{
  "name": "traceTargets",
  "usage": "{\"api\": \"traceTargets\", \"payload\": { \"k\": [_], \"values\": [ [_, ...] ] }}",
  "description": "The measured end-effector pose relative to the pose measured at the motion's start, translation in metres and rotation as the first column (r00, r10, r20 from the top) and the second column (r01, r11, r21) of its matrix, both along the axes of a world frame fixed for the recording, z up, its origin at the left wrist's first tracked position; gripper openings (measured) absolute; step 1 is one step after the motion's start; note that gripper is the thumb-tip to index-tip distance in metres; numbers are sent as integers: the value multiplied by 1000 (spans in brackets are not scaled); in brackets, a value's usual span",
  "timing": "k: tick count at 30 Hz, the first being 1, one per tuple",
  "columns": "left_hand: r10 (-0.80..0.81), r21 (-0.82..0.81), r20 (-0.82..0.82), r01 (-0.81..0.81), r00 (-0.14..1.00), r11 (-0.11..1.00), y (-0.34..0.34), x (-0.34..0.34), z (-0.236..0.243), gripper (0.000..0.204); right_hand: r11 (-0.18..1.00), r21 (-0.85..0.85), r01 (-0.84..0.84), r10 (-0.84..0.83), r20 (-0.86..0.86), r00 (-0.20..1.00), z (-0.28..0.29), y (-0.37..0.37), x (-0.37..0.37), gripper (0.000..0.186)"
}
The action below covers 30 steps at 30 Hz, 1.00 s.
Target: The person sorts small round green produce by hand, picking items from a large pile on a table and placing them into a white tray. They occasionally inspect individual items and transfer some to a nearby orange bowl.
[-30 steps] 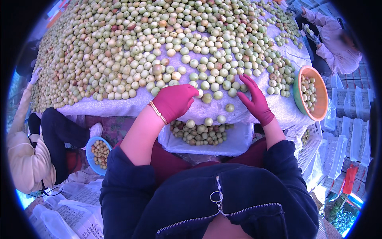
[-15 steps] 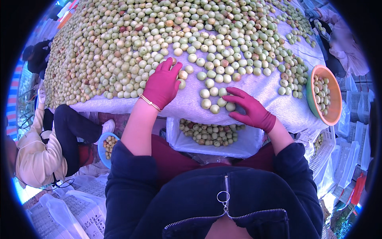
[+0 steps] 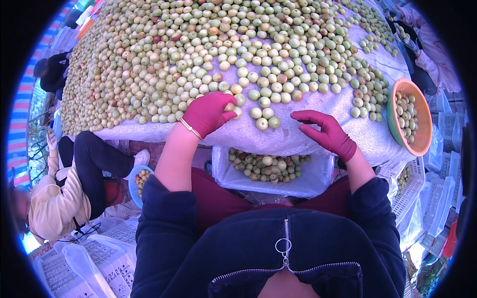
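Small round green fruit [image 3: 164, 74], which look like jujubes, some blushed red, cover a white cloth [image 3: 194, 135] on the table. My left hand [image 3: 209, 114], in a dark red glove, rests at the pile's near edge. Its fingers curl toward the thumb around a green jujube [image 3: 229, 106], with other jujubes touching the fingertips. My right hand [image 3: 329, 134], gloved alike, hovers by the cloth's front edge, thumb and fingers apart, holding nothing. A little group of loose jujubes [image 3: 262, 123] lies between my hands. Below the edge, a crate with a clear plastic liner [image 3: 293, 187] holds more jujubes.
An orange and green basket [image 3: 422, 118] of fruit stands at the table's right edge. A blue bowl [image 3: 133, 186] of fruit is at lower left, near a seated person [image 3: 59, 203]. Another person [image 3: 435, 62] works at far right. Plastic crates [image 3: 94, 263] stand lower left.
Several jujubes have gone from the cloth's edge near my right hand, which has drawn away to the right. My left hand's spread fingers have curled in around a jujube.
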<state>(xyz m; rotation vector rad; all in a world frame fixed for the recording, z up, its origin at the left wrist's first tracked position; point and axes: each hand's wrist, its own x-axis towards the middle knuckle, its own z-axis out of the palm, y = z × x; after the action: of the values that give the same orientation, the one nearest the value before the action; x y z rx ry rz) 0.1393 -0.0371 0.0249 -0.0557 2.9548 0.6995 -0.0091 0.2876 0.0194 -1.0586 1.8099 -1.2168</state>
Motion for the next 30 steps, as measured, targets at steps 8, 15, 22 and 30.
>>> {"api": "traceTargets", "payload": {
  "k": [8, 15, 22, 30],
  "values": [
    [-170, 52, 142, 164, 975, 985, 56, -11, 4, 21, 981, 50, 187, -171, -228, 959, -27, 5, -20, 40],
    [-150, 341, -242, 229, 958, 912, 44, -22, -4, 33, 998, 26, 63, -47, -413, 909, -26, -4, -14, 59],
    [-99, -166, -86, 84, 991, 983, 36, -20, -9, 40, 1000, 8, -22, 23, -362, 932, -23, -3, -11, 58],
    [75, 22, -378, -72, 923, 997, 19, -38, -26, 45, 989, -138, 43, -94, -392, 915, -40, -6, -7, 53]
  ]
}}
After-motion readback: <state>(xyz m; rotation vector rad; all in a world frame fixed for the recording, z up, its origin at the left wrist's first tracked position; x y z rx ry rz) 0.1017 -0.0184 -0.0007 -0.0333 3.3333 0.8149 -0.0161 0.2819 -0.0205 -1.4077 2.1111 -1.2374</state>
